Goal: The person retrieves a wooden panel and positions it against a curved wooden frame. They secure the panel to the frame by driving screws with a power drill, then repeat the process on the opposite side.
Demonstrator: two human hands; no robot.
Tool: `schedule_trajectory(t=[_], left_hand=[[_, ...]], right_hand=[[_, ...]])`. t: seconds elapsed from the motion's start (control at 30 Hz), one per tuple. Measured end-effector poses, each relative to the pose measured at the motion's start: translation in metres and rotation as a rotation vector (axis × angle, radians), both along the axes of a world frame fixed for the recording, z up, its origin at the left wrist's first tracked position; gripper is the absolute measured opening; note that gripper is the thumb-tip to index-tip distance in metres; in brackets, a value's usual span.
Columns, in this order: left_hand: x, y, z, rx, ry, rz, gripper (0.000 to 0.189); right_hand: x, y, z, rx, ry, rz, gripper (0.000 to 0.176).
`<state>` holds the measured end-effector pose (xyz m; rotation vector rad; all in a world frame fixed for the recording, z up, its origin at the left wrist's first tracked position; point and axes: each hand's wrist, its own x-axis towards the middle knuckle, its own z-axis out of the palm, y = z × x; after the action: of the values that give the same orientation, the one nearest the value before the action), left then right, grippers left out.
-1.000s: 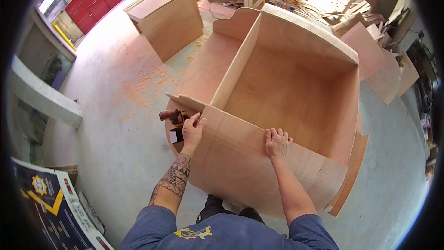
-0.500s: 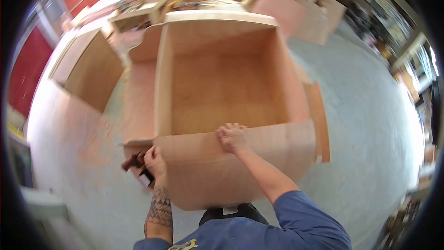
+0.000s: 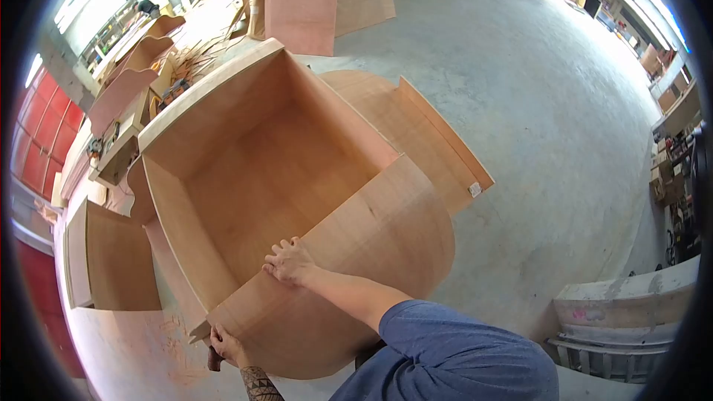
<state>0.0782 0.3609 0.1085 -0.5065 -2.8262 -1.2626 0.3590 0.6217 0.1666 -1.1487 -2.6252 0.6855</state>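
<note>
A large open plywood box (image 3: pixel 260 171) stands in front of me, with a broad curved panel (image 3: pixel 356 252) across its near side. My right hand (image 3: pixel 291 261) lies on the panel, its fingers bent over the edge toward the box's inside. At the lower left corner of the panel, my left hand (image 3: pixel 227 346) is closed, fingertips close to the edge. A dark reddish-brown tool (image 3: pixel 215 359) sticks out under it; most of the tool is hidden behind the hand.
A plywood piece with a raised strip (image 3: pixel 445 130) extends right of the box. Another wooden box (image 3: pixel 122 256) stands on the left. Panels (image 3: pixel 301 18) and scrap wood lie behind. A grey bench-like block (image 3: pixel 624 308) stands at lower right.
My view has swung to the right, so the box appears turned and lower left. Both hands stay by the panel's edge; less of the brown tool shows now.
</note>
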Motion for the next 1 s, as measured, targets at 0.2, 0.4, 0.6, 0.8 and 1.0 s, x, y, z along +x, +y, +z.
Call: schedule_trajectory(t=[0.2,0.4,0.6,0.8,1.0], left_hand=[[-0.009,0.000,0.006,-0.095,-0.039,-0.011,0.054],[0.044,0.061,0.050,-0.481,-0.008,0.183,0.097],[0.044,0.065,0.039,-0.509,-0.019,0.189,0.114],[0.035,0.065,0.024,-0.444,0.009,0.164,0.112],[0.028,0.065,0.021,-0.507,-0.004,0.187,0.112]], right_hand=[[0.004,0.001,0.003,-0.050,0.015,0.042,0.044],[0.005,0.001,0.003,-0.062,0.014,0.047,0.044],[0.006,-0.001,-0.004,-0.036,0.070,0.045,0.041],[0.060,0.048,-0.031,0.418,0.876,-0.195,0.040],[0.279,0.128,-0.043,0.315,0.011,-1.213,0.084]])
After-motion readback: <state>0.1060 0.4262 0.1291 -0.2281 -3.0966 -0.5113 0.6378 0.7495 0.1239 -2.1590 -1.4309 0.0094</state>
